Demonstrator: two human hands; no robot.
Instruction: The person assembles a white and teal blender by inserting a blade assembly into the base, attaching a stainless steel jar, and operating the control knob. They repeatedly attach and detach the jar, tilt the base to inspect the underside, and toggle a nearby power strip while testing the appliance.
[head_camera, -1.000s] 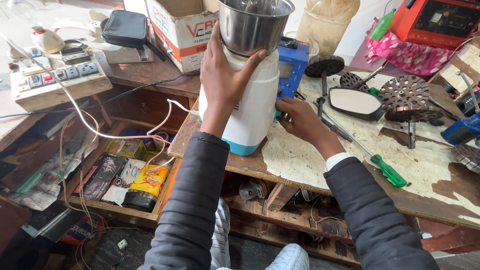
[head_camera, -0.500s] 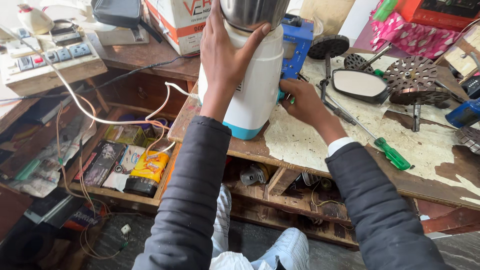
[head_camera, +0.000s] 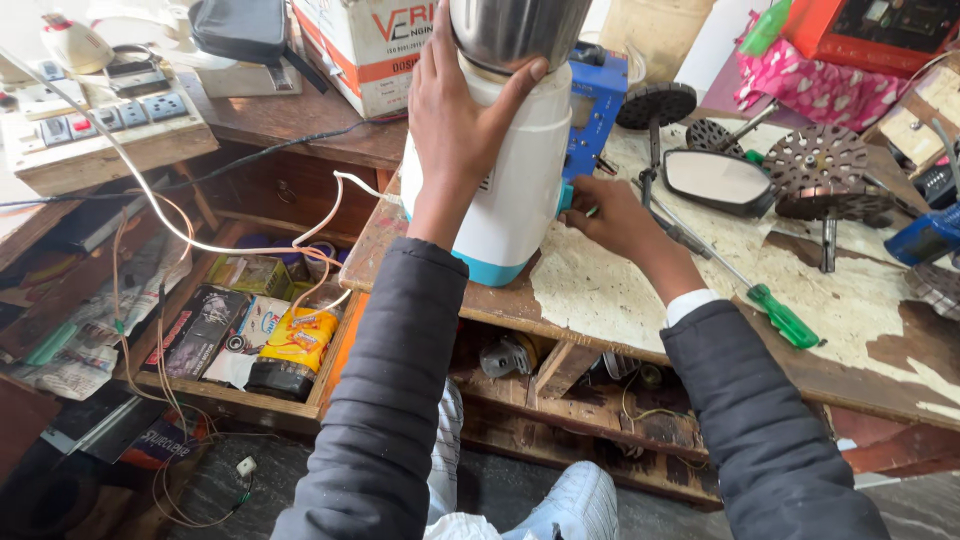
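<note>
Two hands on one mixer grinder here. Loads of clutter around it on the wooden workbench (head_camera: 620, 330): a blue box (head_camera: 597, 95) right behind the grinder at 12 o'clock, a mirror (head_camera: 716, 177) and some toothed metal discs (head_camera: 815, 160) out at 2 o'clock, and a green-handled screwdriver (head_camera: 783, 317) lying at 4 o'clock. A cardboard box (head_camera: 365, 45) sits at 11 o'clock, a switchboard (head_camera: 95, 120) way over at 9, with a white wire (head_camera: 200, 240) looping across toward the grinder's near left side.

The white mixer base (head_camera: 515, 180) stands upright near the bench's front left edge, long axis vertical, steel jar (head_camera: 515, 30) on top with its upper part cut off by the frame, teal rim at the bottom.

The left hand (head_camera: 455, 120) lies flat against the base's upper part, fingers spread up onto the jar. The right hand (head_camera: 610, 215) is at the lower right side, fingertips pinching a small teal knob (head_camera: 566, 197).
</note>
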